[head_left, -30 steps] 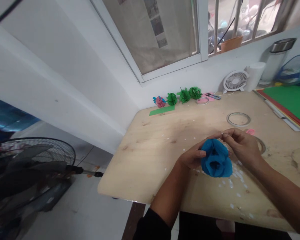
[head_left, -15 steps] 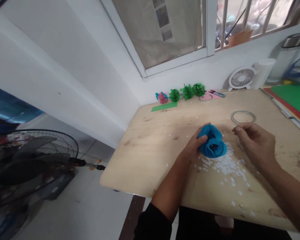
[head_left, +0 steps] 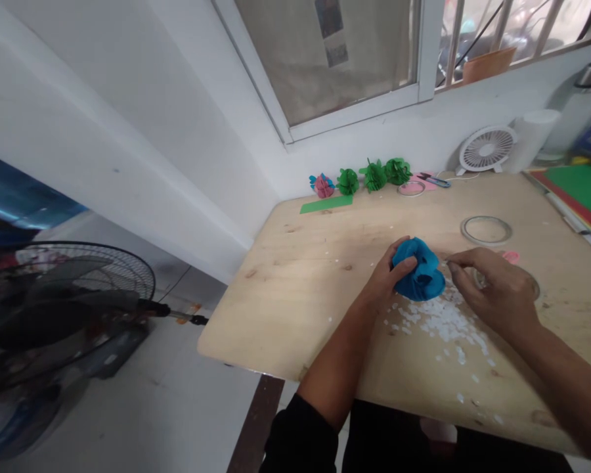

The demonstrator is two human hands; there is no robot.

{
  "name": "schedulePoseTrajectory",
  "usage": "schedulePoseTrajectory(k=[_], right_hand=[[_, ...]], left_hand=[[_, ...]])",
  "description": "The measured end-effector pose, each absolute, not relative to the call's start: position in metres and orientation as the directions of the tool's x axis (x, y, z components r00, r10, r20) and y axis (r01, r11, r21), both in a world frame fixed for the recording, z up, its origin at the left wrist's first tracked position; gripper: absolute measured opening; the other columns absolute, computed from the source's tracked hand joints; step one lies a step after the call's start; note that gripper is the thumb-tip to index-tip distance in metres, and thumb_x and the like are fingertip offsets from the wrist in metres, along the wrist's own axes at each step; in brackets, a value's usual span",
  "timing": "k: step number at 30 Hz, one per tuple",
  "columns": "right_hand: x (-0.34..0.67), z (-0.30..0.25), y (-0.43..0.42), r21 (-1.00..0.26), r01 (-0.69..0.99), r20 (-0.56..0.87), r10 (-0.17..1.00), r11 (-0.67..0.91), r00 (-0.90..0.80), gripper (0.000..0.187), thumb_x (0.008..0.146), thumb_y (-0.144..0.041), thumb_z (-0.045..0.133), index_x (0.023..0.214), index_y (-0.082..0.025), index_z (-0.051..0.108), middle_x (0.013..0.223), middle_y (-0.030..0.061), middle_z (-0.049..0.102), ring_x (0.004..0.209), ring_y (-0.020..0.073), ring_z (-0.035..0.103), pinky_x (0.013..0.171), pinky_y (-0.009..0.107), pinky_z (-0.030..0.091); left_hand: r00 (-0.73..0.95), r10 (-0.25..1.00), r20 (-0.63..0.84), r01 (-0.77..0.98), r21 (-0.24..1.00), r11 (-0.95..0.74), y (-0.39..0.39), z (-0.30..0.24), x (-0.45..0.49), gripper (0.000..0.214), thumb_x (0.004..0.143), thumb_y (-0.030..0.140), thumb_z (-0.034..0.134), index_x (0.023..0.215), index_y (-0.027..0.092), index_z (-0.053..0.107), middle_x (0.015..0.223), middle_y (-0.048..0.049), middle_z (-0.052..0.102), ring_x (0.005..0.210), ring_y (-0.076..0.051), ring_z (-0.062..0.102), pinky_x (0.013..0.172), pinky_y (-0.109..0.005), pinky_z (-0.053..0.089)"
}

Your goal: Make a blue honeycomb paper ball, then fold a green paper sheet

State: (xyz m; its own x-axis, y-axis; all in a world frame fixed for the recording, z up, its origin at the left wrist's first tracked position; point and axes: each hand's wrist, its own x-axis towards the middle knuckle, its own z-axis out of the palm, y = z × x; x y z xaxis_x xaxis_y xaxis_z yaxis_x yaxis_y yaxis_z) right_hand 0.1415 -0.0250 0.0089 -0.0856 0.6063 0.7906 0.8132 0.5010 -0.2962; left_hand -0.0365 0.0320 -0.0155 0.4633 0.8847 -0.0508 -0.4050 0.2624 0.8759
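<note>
My left hand (head_left: 385,277) grips a blue folded paper flower (head_left: 417,269) just above the wooden table (head_left: 300,302), thumb pressed on its near side. My right hand (head_left: 495,292) is right of the flower with its fingers curled and fingertips pinched close to the flower's right edge; what they pinch is too small to make out. A heap of small white paper scraps (head_left: 446,322) lies on the table under and in front of both hands.
At the back edge stand three green paper flowers (head_left: 373,176), a pink and blue one (head_left: 321,185), a green paper strip (head_left: 326,204) and tape rings (head_left: 486,230). A small white fan (head_left: 487,150) and coloured paper sheets (head_left: 584,190) are at right. A floor fan (head_left: 64,295) stands left.
My right hand left the flower, drew off to the right, then came back toward its right edge. My left hand kept the flower and lowered it nearer the table.
</note>
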Motion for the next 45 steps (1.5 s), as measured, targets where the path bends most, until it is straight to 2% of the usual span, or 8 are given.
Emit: schedulePoseTrajectory(k=[4, 10, 18, 22, 26, 32, 39, 45], right_hand=[[0.142, 0.007, -0.024, -0.238, 0.807, 0.807, 0.573, 0.540, -0.146, 0.010, 0.092, -0.018, 0.057, 0.091, -0.024, 0.064, 0.078, 0.0035, 0.073, 0.071, 0.0198, 0.069, 0.064, 0.033, 0.050], [0.138, 0.011, -0.025, -0.234, 0.767, 0.806, 0.561, 0.597, -0.190, 0.012, 0.092, -0.017, 0.057, 0.089, -0.025, 0.065, 0.081, 0.0031, 0.074, 0.072, 0.0205, 0.070, 0.066, 0.034, 0.051], [0.137, 0.012, -0.027, -0.233, 0.757, 0.791, 0.572, 0.611, -0.218, 0.012, 0.091, -0.018, 0.058, 0.089, -0.025, 0.068, 0.080, 0.0036, 0.073, 0.072, 0.0208, 0.069, 0.067, 0.034, 0.052], [0.137, 0.013, -0.027, -0.160, 0.720, 0.788, 0.527, 0.675, -0.319, 0.012, 0.090, -0.014, 0.059, 0.090, -0.022, 0.067, 0.081, 0.0046, 0.071, 0.072, 0.0197, 0.067, 0.067, 0.032, 0.051], [0.139, 0.012, -0.027, -0.081, 0.713, 0.765, 0.502, 0.697, -0.403, 0.011, 0.091, -0.013, 0.059, 0.091, -0.019, 0.068, 0.081, 0.0067, 0.069, 0.073, 0.0201, 0.065, 0.066, 0.033, 0.050], [0.142, 0.009, -0.028, -0.096, 0.711, 0.715, 0.545, 0.696, -0.437, 0.014, 0.093, -0.017, 0.058, 0.092, -0.022, 0.071, 0.081, 0.0055, 0.070, 0.073, 0.0196, 0.064, 0.068, 0.033, 0.049], [0.142, 0.009, -0.028, -0.073, 0.711, 0.710, 0.537, 0.699, -0.455, 0.013, 0.094, -0.016, 0.058, 0.091, -0.021, 0.070, 0.081, 0.0061, 0.069, 0.073, 0.0196, 0.063, 0.067, 0.033, 0.048], [0.141, 0.007, -0.030, -0.201, 0.706, 0.670, 0.621, 0.680, -0.408, 0.016, 0.096, -0.025, 0.056, 0.092, -0.024, 0.072, 0.080, 0.0047, 0.070, 0.074, 0.0190, 0.065, 0.070, 0.033, 0.049]], left_hand=[[0.475, 0.878, -0.050, -0.426, 0.861, 0.279, 0.031, -0.014, -0.038, 0.072, 0.063, 0.053, 0.088, 0.124, 0.025, 0.061, 0.113, -0.0040, 0.067, 0.103, -0.021, 0.064, 0.092, -0.032, 0.048], [0.503, 0.862, -0.067, -0.429, 0.846, 0.316, 0.033, -0.016, -0.039, 0.068, 0.065, 0.052, 0.087, 0.122, 0.025, 0.061, 0.111, -0.0045, 0.068, 0.098, -0.020, 0.066, 0.089, -0.032, 0.050], [0.522, 0.847, -0.096, -0.386, 0.859, 0.336, 0.037, -0.022, -0.038, 0.066, 0.065, 0.055, 0.085, 0.120, 0.025, 0.064, 0.113, -0.0049, 0.067, 0.103, -0.021, 0.064, 0.095, -0.036, 0.049], [0.507, 0.857, -0.089, -0.353, 0.886, 0.301, 0.041, -0.026, -0.038, 0.065, 0.065, 0.056, 0.085, 0.120, 0.025, 0.065, 0.111, -0.0044, 0.068, 0.106, -0.022, 0.064, 0.098, -0.038, 0.049], [0.496, 0.862, -0.107, -0.344, 0.887, 0.309, 0.042, -0.025, -0.040, 0.069, 0.063, 0.058, 0.086, 0.120, 0.026, 0.065, 0.111, -0.0053, 0.068, 0.101, -0.021, 0.065, 0.093, -0.036, 0.052], [0.480, 0.869, -0.122, -0.346, 0.884, 0.315, 0.041, -0.022, -0.043, 0.065, 0.065, 0.056, 0.085, 0.119, 0.025, 0.066, 0.111, -0.0070, 0.069, 0.096, -0.021, 0.066, 0.085, -0.034, 0.055], [0.451, 0.880, -0.147, -0.265, 0.920, 0.290, 0.043, -0.022, -0.046, 0.068, 0.068, 0.053, 0.085, 0.125, 0.025, 0.063, 0.116, -0.0065, 0.069, 0.108, -0.024, 0.064, 0.095, -0.037, 0.052], [0.449, 0.882, -0.142, -0.256, 0.926, 0.279, 0.048, -0.025, -0.049, 0.059, 0.070, 0.051, 0.084, 0.121, 0.026, 0.067, 0.119, -0.0058, 0.068, 0.110, -0.024, 0.064, 0.097, -0.037, 0.052]])
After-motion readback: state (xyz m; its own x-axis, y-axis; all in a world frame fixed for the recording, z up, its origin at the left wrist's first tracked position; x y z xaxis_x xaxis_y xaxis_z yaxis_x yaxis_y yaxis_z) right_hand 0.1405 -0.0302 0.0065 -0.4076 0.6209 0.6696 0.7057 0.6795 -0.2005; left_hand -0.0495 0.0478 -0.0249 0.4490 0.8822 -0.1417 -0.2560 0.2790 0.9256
